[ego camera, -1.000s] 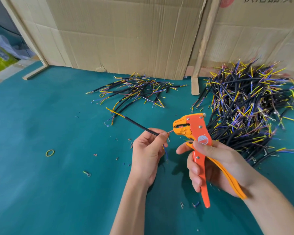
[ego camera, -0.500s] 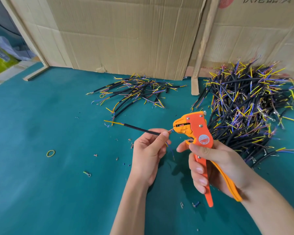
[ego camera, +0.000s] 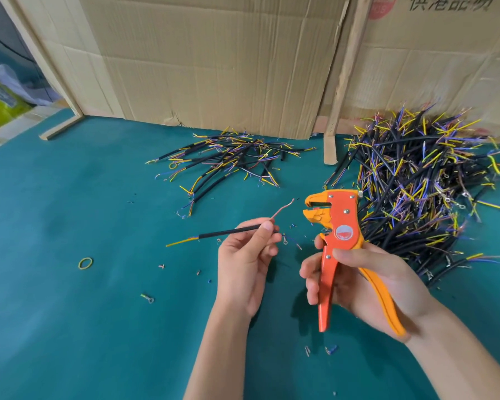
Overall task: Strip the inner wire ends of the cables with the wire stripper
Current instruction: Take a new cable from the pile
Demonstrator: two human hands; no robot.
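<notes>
Changes I log since the earlier frames:

- Pink wire end: earlier I saw it fed into the stripper's mouth; now it stands free in the gap at frame centre, curling up and to the right, apart from the tool.
- Wire stripper: its head has drawn slightly right of the wire; the mouth now gapes, and the handles spread wider in my right hand.
- Black cable: it lay slanted toward upper left before; now it runs nearly level, its yellow tail pointing to frame left.
- Left hand: shifted a little left, thumb and forefinger pinching the cable.
</notes>
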